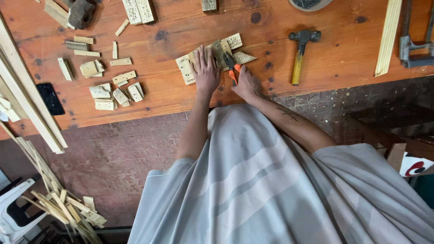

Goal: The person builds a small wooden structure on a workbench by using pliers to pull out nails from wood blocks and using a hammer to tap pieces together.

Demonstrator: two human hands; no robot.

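Note:
My left hand (205, 68) lies flat, fingers apart, pressing on a pale wooden piece dotted with small holes (186, 70) on the reddish wooden workbench (172, 97). My right hand (245, 83) grips orange-handled pliers (231, 65), whose dark jaws reach into the cluster of wood pieces just right of the left hand. More perforated wooden blocks (235, 40) lie around the jaws.
A hammer with a yellow handle (298, 56) lies to the right. Several small wood offcuts (110, 90) are scattered at the left, beside a black phone (49, 98) and long wooden slats (27, 99). A metal clamp (413, 49) sits at the far right. Scrap sticks (63, 208) lie on the floor.

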